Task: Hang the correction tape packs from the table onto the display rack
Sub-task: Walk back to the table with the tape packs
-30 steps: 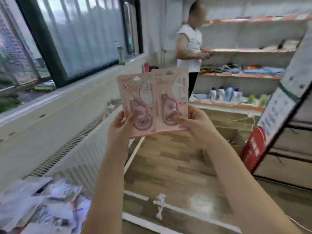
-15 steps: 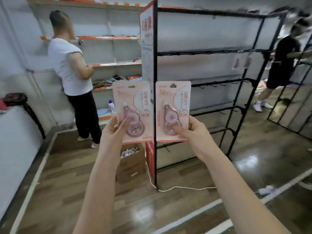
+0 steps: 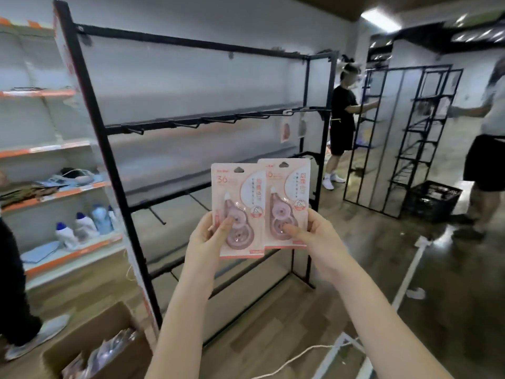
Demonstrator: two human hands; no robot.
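Left hand: my left hand (image 3: 203, 243) pinches the left correction tape pack (image 3: 237, 210) low on its card, thumb on the front, fingers curled behind
Right hand: my right hand (image 3: 318, 239) pinches the right correction tape pack (image 3: 285, 205) the same way, thumb on the blister
Packs: both upright, side by side, the left pack's edge lying over the right one
Display rack: the black display rack (image 3: 191, 124) stands beyond the packs, its hooks (image 3: 232, 120) bare apart from two cards hanging at the far right
Near left: an open cardboard box (image 3: 90, 343) on the floor
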